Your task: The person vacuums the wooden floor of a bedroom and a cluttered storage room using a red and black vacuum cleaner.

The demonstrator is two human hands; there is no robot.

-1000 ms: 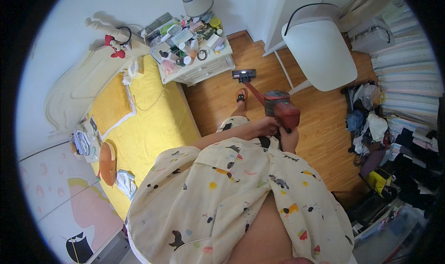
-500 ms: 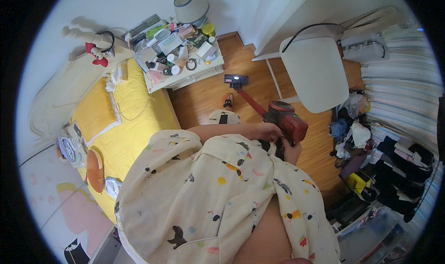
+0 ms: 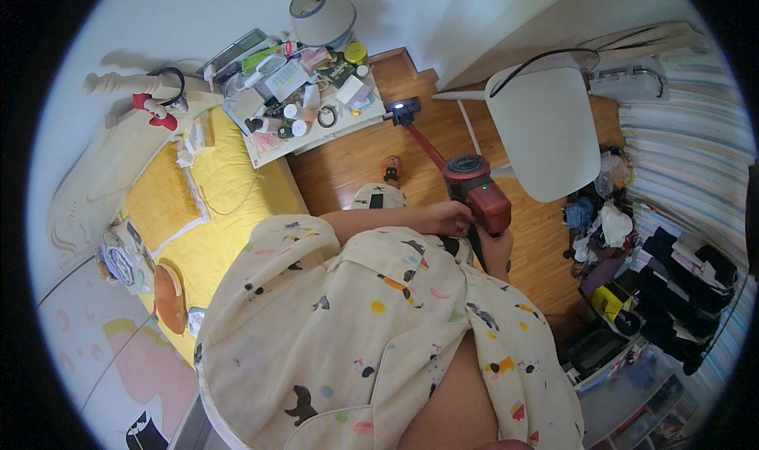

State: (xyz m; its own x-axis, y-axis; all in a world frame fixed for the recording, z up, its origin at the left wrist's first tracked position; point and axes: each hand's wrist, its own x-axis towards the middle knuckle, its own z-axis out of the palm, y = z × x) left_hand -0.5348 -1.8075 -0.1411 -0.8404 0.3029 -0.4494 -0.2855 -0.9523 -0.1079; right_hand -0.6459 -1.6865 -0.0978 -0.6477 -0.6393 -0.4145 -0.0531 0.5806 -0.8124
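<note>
A red and dark grey cordless vacuum cleaner [image 3: 484, 197] slants across the wooden floor in front of me. Its red tube [image 3: 427, 147] runs forward to a dark floor head [image 3: 404, 111] with a lit lamp, close by the white nightstand. My right hand [image 3: 496, 251] is wrapped round the handle behind the motor body, its fingers partly hidden. Across my front reaches my left hand [image 3: 451, 219], fingers curled and closed beside the handle; what they grip, if anything, is hidden.
A cluttered nightstand [image 3: 281, 154] stands at the far left, next to a yellow bed [image 3: 225, 205]. To the right is a white chair [image 3: 545, 126]. Piled clothes [image 3: 609, 228] and a rack of dark clothing [image 3: 680, 292] line the right side. My shoe [image 3: 391, 169] is on the floor.
The floor head has slid forward, up to the nightstand's corner. The vacuum body has turned and moved a little to the left, and both hands have shifted with it.
</note>
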